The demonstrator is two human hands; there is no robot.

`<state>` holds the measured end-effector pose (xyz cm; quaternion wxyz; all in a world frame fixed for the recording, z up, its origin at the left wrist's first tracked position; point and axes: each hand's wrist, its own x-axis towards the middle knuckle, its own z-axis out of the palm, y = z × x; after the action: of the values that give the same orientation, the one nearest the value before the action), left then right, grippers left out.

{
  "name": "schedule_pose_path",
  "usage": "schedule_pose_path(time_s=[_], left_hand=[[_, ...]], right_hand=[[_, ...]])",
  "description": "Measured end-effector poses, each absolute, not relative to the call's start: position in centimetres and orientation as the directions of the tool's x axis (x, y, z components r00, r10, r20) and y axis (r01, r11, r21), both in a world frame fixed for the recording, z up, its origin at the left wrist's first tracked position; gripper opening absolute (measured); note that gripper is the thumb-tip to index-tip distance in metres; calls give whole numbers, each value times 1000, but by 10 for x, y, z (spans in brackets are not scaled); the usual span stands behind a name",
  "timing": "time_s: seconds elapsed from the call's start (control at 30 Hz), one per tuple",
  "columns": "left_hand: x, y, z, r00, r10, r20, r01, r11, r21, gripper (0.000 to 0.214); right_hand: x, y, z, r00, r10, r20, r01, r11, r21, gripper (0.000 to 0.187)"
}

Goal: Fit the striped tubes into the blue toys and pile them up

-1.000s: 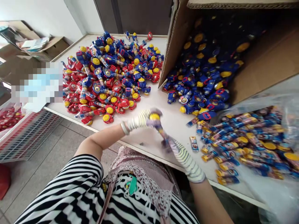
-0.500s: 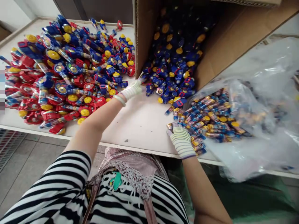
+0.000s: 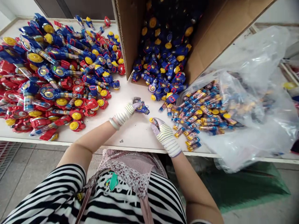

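The left hand (image 3: 127, 112) and right hand (image 3: 166, 136) are being held out toward the cardboard box (image 3: 210, 34), fingers narrowed. Before the box, a stretch of white table (image 3: 137, 135) is being bounded by its near edge. There, a blue toy (image 3: 143, 108) is being pinched at the left fingertips, a small tube (image 3: 152, 120) at the right.

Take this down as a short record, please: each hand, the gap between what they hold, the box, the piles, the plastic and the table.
Left hand: gloved, holding a blue toy
Right hand: gloved, holding a tube
Toy and tube: apart
Box: open, blue toys inside
Left pile: red and blue toys
Right pile: tubes, partly under plastic
Plastic: clear, crumpled
Table: white
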<state>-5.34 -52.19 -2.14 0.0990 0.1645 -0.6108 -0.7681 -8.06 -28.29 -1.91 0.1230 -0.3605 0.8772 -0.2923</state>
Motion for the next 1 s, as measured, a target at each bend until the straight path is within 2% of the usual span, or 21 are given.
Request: schedule_pose_path(time_s=[0.07, 0.17, 0.23, 0.3, 0.33, 0.4, 0.43, 0.5, 0.53, 0.63, 0.7, 0.73, 0.8, 0.87, 0.9, 0.93, 1.0], left_hand=[[-28, -508, -18, -945, -317, -79, 15, -285, 958, 48], [-11, -499, -9, -949, -314, -34, 12, -145, 989, 42], [-8, -498, -2, -958, -283, -41, -15, -95, 995, 38], [-6, -497, 6, -969, -242, -39, -26, -56, 998, 36], [-4, -497, 10, -975, -219, -22, -16, -28, 999, 34], [-1, -496, 17, -985, -165, 39, 34, 33, 999, 31], [0, -496, 21, -988, -139, 72, 64, 58, 996, 31], [1, -496, 26, -988, -113, 109, 98, 101, 990, 31], [2, -496, 27, -985, -133, 107, 91, 119, 989, 30], [3, -494, 24, -967, -252, 38, 6, 129, 992, 28], [5, -493, 18, -954, -298, 4, -23, 89, 996, 29], [7, -492, 14, -954, -298, 15, -6, 67, 998, 30], [12, -492, 9, -961, -268, 75, 71, 27, 997, 32], [14, -498, 8, -967, -215, 136, 139, 2, 990, 36], [13, -505, 11, -972, -184, 147, 146, 15, 989, 38], [11, -516, 17, -971, -182, 155, 147, 56, 988, 39], [5, -549, 40, -952, -245, 184, 142, 180, 973, 39]], right_hand=[[-77, -296, -11, -719, -695, -7, -584, 610, -536, 44], [-73, -305, -1, -711, -702, -35, -623, 653, -431, 45], [-69, -302, 3, -694, -720, -32, -646, 641, -414, 44], [-63, -296, 2, -686, -727, -20, -619, 597, -510, 44], [-60, -293, 1, -685, -728, -32, -560, 554, -617, 45], [-54, -289, -2, -632, -763, -137, -305, 408, -861, 54], [-52, -289, -4, -567, -798, -207, -128, 333, -934, 61], [-51, -291, -4, -476, -828, -296, 126, 269, -955, 70], [-51, -293, -3, -499, -809, -311, 137, 280, -950, 70], [-52, -298, 4, -738, -641, -212, -128, 441, -888, 60], [-46, -299, 6, -750, -630, -200, -186, 492, -850, 55], [-40, -299, 6, -704, -665, -250, -124, 462, -878, 54], [-28, -301, 2, -509, -787, -349, 119, 337, -934, 58], [-22, -306, -2, -331, -884, -330, 286, 239, -928, 66], [-24, -309, -3, -303, -904, -302, 264, 225, -938, 70], [-31, -310, -2, -326, -905, -274, 155, 234, -960, 72], [-58, -308, 3, -480, -856, -193, -185, 314, -931, 69]])
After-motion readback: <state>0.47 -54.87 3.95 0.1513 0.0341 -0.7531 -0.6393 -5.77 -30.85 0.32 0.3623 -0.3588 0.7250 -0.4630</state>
